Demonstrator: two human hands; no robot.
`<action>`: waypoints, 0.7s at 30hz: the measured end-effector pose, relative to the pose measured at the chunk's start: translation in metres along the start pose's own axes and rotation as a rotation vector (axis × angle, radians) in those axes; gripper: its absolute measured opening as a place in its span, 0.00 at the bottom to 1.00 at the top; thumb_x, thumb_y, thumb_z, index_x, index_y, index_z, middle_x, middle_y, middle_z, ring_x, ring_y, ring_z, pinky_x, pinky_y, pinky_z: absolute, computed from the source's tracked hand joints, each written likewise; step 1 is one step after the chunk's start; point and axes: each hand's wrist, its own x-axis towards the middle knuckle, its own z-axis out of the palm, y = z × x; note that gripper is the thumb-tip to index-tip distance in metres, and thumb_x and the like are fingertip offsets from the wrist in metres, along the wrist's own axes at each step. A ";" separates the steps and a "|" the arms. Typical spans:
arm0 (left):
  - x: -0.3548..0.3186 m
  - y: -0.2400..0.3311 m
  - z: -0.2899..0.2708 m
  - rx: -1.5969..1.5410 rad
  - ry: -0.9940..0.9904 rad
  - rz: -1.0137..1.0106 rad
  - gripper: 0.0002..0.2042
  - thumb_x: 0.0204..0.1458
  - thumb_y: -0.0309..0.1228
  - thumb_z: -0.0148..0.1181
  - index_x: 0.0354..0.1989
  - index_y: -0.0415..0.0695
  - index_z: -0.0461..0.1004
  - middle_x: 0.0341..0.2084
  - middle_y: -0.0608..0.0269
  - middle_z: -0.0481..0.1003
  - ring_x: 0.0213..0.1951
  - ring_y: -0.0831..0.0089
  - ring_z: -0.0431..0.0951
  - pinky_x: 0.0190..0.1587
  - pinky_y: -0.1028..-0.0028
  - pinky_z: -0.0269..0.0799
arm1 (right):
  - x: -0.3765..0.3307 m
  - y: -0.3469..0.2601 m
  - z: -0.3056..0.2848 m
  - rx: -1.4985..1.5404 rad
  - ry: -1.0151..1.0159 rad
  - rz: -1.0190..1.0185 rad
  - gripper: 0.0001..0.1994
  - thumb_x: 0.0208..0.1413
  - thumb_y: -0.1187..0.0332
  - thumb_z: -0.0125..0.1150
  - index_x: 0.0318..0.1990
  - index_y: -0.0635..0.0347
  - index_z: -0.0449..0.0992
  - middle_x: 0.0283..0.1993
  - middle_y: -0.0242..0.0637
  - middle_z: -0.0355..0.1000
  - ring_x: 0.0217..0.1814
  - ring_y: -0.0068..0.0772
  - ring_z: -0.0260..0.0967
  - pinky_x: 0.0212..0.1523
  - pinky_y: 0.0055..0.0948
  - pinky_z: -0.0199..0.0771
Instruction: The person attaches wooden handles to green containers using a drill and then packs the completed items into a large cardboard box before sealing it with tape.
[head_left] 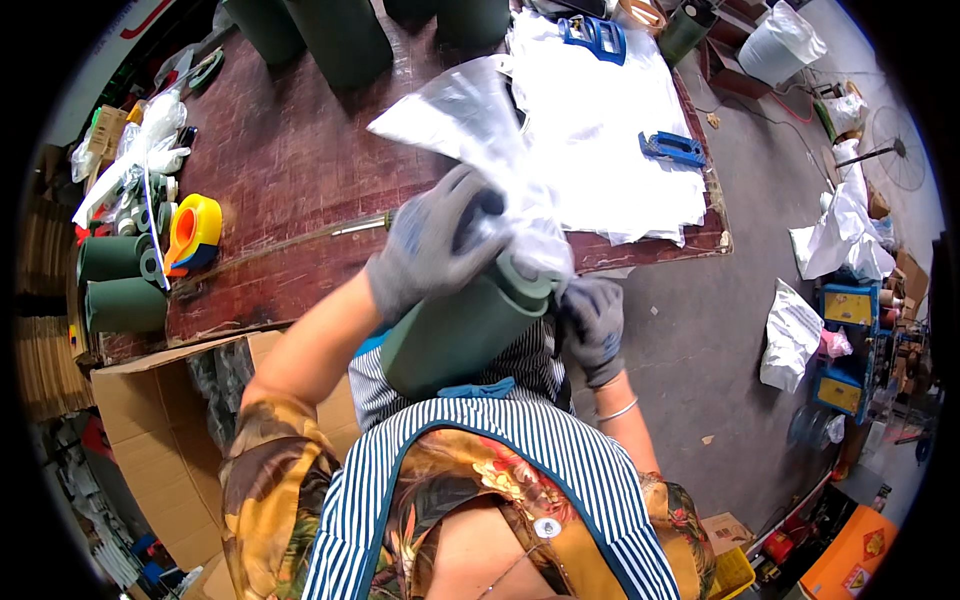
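Workshop bench of dark red-brown wood: you hold a green roll at its near edge.

Your dark green roll (pixel 462 330) lies tilted against your striped apron (pixel 500 440), its upper end going into a clear plastic bag (pixel 480 120). Your left hand (pixel 435 240), in a grey glove, is clamped around the bag at the roll's top. Your right hand (pixel 593 325), also gloved, is closed at the roll's end beside the bag. On the workbench (pixel 290 160) lie white sheets (pixel 600 130), two blue clamps (pixel 672 148), a yellow tape dispenser (pixel 195 232) and more green rolls (pixel 120 285). An open cardboard box (pixel 170 420) sits below the bench edge.
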 end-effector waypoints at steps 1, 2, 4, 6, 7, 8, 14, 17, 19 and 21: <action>-0.023 0.017 -0.009 0.037 0.081 0.004 0.19 0.48 0.37 0.67 0.47 0.43 0.72 0.38 0.48 0.75 0.34 0.53 0.80 0.38 0.63 0.78 | -0.007 -0.015 0.010 -0.062 0.021 -0.011 0.16 0.46 0.68 0.63 0.46 0.55 0.78 0.46 0.39 0.77 0.49 0.47 0.74 0.52 0.47 0.68; -0.040 0.023 -0.010 0.169 0.120 0.091 0.21 0.47 0.36 0.67 0.48 0.44 0.72 0.41 0.47 0.75 0.35 0.52 0.81 0.39 0.62 0.79 | -0.007 -0.024 0.015 -0.079 0.038 -0.006 0.16 0.47 0.68 0.63 0.46 0.55 0.78 0.49 0.39 0.76 0.51 0.43 0.75 0.50 0.42 0.69; -0.104 0.007 -0.013 0.375 0.234 0.211 0.22 0.45 0.36 0.68 0.49 0.44 0.73 0.45 0.45 0.75 0.37 0.50 0.81 0.39 0.61 0.80 | 0.013 -0.048 0.032 0.011 0.058 -0.062 0.16 0.48 0.71 0.61 0.47 0.58 0.76 0.51 0.44 0.75 0.51 0.48 0.75 0.49 0.44 0.74; -0.175 -0.016 -0.011 0.510 0.349 0.125 0.20 0.43 0.34 0.68 0.46 0.46 0.74 0.46 0.42 0.75 0.39 0.48 0.80 0.37 0.59 0.80 | 0.040 -0.062 0.051 0.155 0.090 -0.153 0.15 0.49 0.74 0.59 0.47 0.61 0.75 0.50 0.47 0.73 0.50 0.52 0.74 0.50 0.45 0.77; -0.200 -0.015 -0.009 0.550 0.396 0.014 0.17 0.43 0.33 0.67 0.44 0.47 0.75 0.45 0.43 0.75 0.41 0.46 0.80 0.40 0.57 0.80 | 0.053 -0.065 0.057 0.212 0.089 -0.201 0.15 0.49 0.76 0.59 0.47 0.62 0.74 0.48 0.48 0.73 0.49 0.52 0.74 0.50 0.43 0.77; -0.225 -0.019 -0.006 0.586 0.381 -0.027 0.17 0.43 0.32 0.66 0.43 0.47 0.75 0.45 0.44 0.75 0.42 0.45 0.79 0.42 0.55 0.79 | 0.065 -0.061 0.067 0.354 0.134 -0.249 0.14 0.50 0.77 0.59 0.47 0.62 0.73 0.48 0.47 0.73 0.49 0.51 0.74 0.50 0.42 0.77; -0.295 0.020 0.005 0.657 0.263 -0.234 0.18 0.41 0.34 0.65 0.43 0.44 0.75 0.47 0.46 0.74 0.53 0.44 0.74 0.58 0.48 0.69 | 0.071 -0.088 0.150 0.852 0.122 0.027 0.11 0.57 0.77 0.57 0.47 0.63 0.72 0.46 0.44 0.73 0.51 0.46 0.73 0.55 0.36 0.72; -0.319 0.025 0.017 0.608 0.061 -0.513 0.20 0.43 0.38 0.63 0.45 0.42 0.75 0.51 0.46 0.73 0.58 0.47 0.70 0.64 0.51 0.63 | 0.063 -0.105 0.140 0.643 -0.113 -0.012 0.12 0.56 0.77 0.57 0.48 0.63 0.72 0.47 0.46 0.72 0.52 0.49 0.72 0.55 0.38 0.71; -0.344 0.030 0.023 0.451 -0.193 -0.630 0.21 0.45 0.40 0.62 0.46 0.41 0.75 0.53 0.47 0.72 0.60 0.50 0.68 0.66 0.54 0.60 | 0.047 -0.118 0.110 0.393 -0.259 -0.196 0.14 0.50 0.77 0.59 0.47 0.61 0.73 0.47 0.49 0.72 0.51 0.57 0.70 0.52 0.43 0.72; -0.364 0.041 0.024 0.264 -0.406 -0.637 0.20 0.53 0.40 0.58 0.50 0.41 0.75 0.54 0.46 0.73 0.59 0.53 0.71 0.63 0.57 0.64 | 0.010 -0.110 0.074 0.167 -0.450 -0.454 0.15 0.51 0.72 0.61 0.47 0.60 0.74 0.49 0.45 0.73 0.53 0.52 0.71 0.53 0.42 0.73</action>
